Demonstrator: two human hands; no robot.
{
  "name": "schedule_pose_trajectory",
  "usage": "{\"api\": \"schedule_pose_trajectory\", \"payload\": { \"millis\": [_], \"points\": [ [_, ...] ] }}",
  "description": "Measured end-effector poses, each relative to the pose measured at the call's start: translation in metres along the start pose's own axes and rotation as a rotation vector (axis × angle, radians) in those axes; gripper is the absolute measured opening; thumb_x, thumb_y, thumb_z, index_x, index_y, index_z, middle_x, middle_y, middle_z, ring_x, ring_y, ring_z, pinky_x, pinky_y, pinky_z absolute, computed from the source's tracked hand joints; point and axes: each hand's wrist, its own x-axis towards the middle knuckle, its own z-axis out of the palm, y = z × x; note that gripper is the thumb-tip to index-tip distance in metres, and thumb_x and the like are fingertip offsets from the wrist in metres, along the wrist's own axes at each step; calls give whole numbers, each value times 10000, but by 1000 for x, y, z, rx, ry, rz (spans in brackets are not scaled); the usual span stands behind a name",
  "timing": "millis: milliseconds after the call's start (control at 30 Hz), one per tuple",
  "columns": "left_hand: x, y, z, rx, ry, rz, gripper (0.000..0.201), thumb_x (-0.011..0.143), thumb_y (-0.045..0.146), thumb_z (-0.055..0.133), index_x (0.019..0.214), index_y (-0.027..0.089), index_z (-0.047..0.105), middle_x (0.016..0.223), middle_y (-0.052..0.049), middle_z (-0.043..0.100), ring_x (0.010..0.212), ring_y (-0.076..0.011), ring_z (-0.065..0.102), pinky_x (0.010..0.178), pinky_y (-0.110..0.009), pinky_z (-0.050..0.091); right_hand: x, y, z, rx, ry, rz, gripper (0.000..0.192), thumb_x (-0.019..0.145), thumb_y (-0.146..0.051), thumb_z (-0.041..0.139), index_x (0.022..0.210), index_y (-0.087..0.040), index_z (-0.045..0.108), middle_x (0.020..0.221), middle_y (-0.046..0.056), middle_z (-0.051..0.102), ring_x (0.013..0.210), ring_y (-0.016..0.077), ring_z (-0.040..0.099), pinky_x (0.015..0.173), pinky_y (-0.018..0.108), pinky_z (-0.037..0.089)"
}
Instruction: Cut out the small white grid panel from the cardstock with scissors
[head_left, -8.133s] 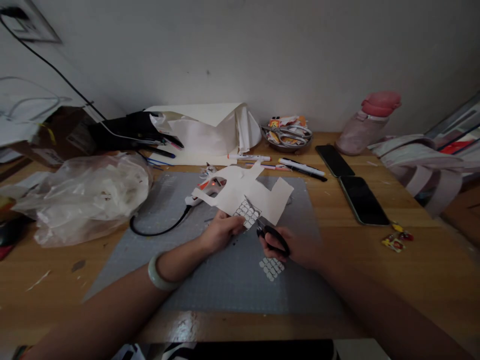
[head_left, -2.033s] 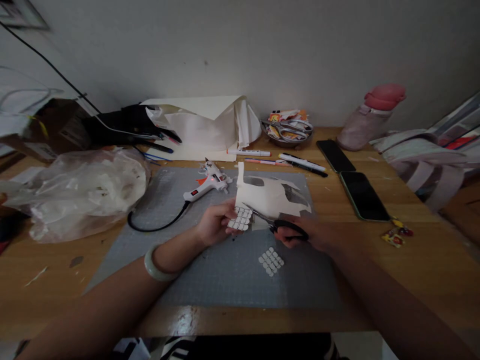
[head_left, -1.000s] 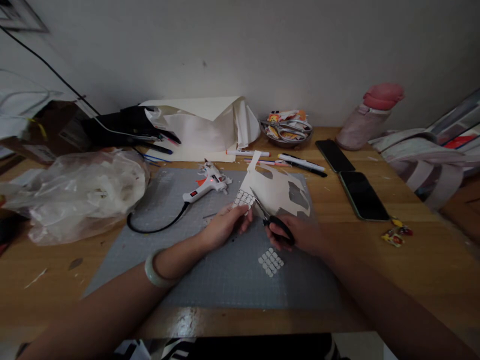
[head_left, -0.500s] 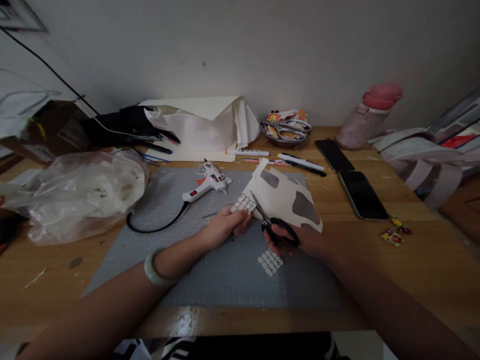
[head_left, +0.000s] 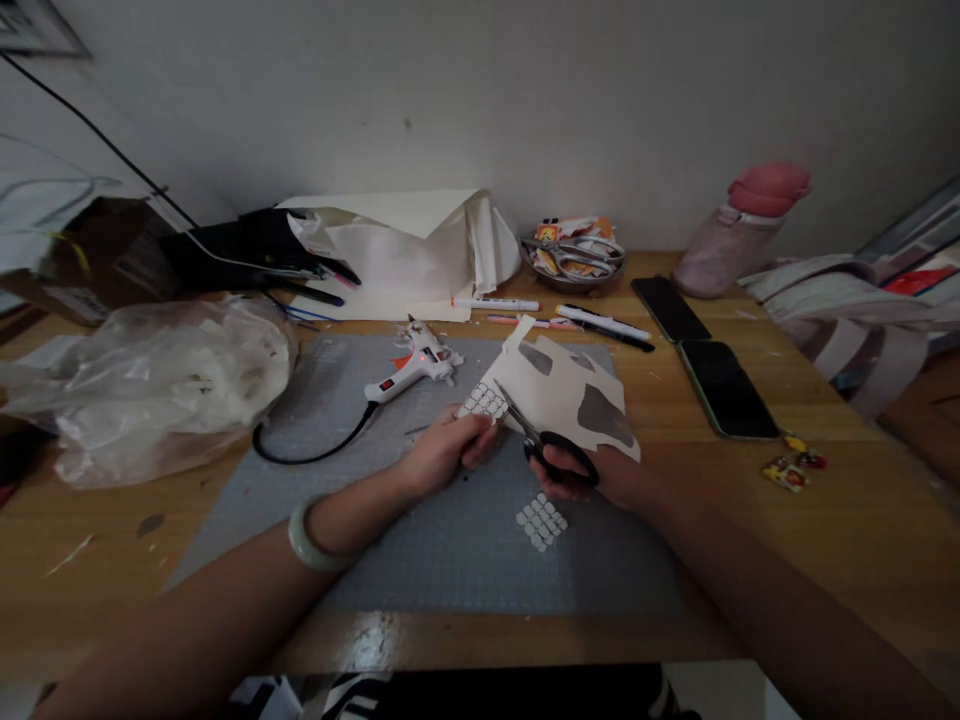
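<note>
Scissors (head_left: 541, 445) point up-left into the paper sheet (head_left: 564, 395).

We list: scissors (head_left: 551, 455), black handles, in the right grip; paper sheet (head_left: 559, 395), white with grey cut-out patches, just beyond it; white scale-pattern piece (head_left: 484, 401) at the left grip; bracelet (head_left: 311, 535), pale green; cutting mat (head_left: 450, 540), grey grid; bench (head_left: 825, 500), tan wood.

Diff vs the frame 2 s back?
The white sheet has turned in the left hand, its cut-out end swinging toward the right; the scissors in the right hand now point up-left into it. Same grips; loose patterned piece and glue gun unmoved.
</note>
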Motion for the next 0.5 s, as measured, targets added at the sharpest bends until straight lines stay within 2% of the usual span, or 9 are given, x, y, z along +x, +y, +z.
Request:
{"api": "schedule_pose_trajectory", "payload": {
  "millis": [167, 333, 500],
  "points": [
    [0, 1, -1, -31, 6, -9, 294, 748, 271, 491, 477, 187, 417, 365, 61, 316, 384, -72, 268, 443, -249, 216, 0, 0, -1, 56, 18, 40, 537, 723, -714, 558, 655, -192, 453, 492, -66, 418, 403, 43, 267, 366, 196, 182],
    [-1, 1, -1, -46, -12, -4, 308, 760, 281, 491, 480, 192, 398, 364, 61, 320, 379, -73, 262, 442, -246, 215, -1, -1, 1, 124, 15, 36, 489, 730, -641, 573, 604, -208, 383, 519, -52, 428, 430, 45, 269, 372, 198, 154],
    [0, 0, -2, -62, -28, 0, 308, 766, 265, 482, 481, 192, 391, 365, 60, 320, 378, -72, 261, 435, -240, 209, 0, -3, 2, 120, 30, 28, 489, 736, -641, 566, 599, -211, 381, 515, -55, 397, 444, 53, 261, 381, 201, 143]
  ]
}}
